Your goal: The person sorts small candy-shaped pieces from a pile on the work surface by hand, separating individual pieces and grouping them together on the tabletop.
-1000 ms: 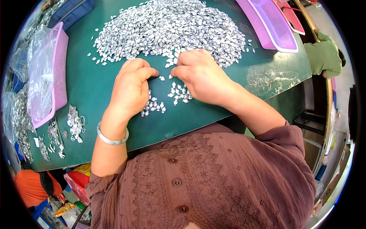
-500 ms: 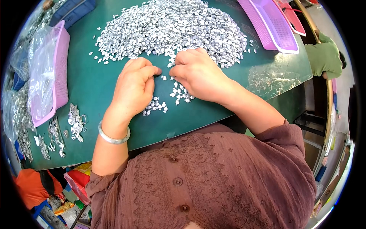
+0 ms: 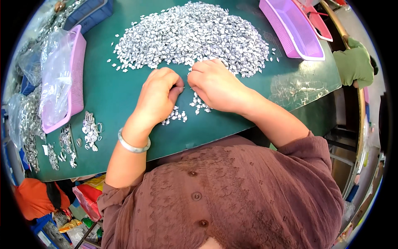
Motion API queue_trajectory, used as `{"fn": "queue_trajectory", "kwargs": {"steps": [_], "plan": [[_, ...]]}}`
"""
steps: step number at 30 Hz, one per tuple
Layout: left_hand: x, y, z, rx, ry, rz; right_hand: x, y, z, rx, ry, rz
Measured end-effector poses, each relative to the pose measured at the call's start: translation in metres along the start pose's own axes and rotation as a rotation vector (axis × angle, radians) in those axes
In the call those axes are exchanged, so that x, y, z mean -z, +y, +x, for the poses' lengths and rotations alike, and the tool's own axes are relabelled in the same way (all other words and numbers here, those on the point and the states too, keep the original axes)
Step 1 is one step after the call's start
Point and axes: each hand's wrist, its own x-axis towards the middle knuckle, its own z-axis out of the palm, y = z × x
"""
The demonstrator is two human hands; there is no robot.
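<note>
A broad heap of small flat silver metal pieces [image 3: 190,37] lies on the green tabletop [image 3: 120,95]. Just below its near edge, my left hand [image 3: 159,93] is closed, thumb and forefinger pinched together. A pale bangle [image 3: 133,143] circles that wrist. My right hand [image 3: 217,85] faces it with curled fingers, its fingertips a short gap from the left ones. Whatever either pinch holds is too small or hidden to name. A little cluster of silver pieces [image 3: 177,116] lies beside my left hand, and another small cluster [image 3: 199,103] partly under my right hand.
At the left stands a pink basket [image 3: 77,74] with clear plastic bags, near a blue bin [image 3: 89,18] and bunches of metal rings [image 3: 90,130]. A purple basket [image 3: 290,33] sits at the far right. Beyond the table is a person in green [image 3: 354,66].
My left hand has shifted slightly right and its fingertips have drawn into a tighter pinch. The right hand has moved a little. The whole view has shifted slightly.
</note>
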Motion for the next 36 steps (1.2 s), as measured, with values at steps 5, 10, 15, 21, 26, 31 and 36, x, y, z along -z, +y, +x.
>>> {"fn": "queue_trajectory", "kwargs": {"steps": [5,10,15,21,26,31,36], "plan": [[0.011,0.01,0.002,0.488,0.016,-0.699,0.016,-0.01,0.005,-0.23,0.054,0.594],[0.017,0.018,-0.007,0.563,0.106,-1.043,0.01,-0.018,0.009,-0.385,0.127,1.149],[0.026,0.021,-0.018,0.585,0.171,-1.098,0.012,-0.027,0.015,-0.442,0.125,1.223],[0.03,0.024,-0.024,0.576,0.229,-1.108,0.012,-0.031,0.017,-0.414,0.108,1.274],[0.03,0.023,-0.03,0.548,0.247,-1.119,0.013,-0.034,0.019,-0.418,0.088,1.272],[0.031,0.027,-0.032,0.562,0.27,-1.109,0.01,-0.035,0.018,-0.393,0.098,1.286],[0.03,0.029,-0.034,0.546,0.301,-1.094,0.01,-0.038,0.019,-0.39,0.102,1.275]]}}
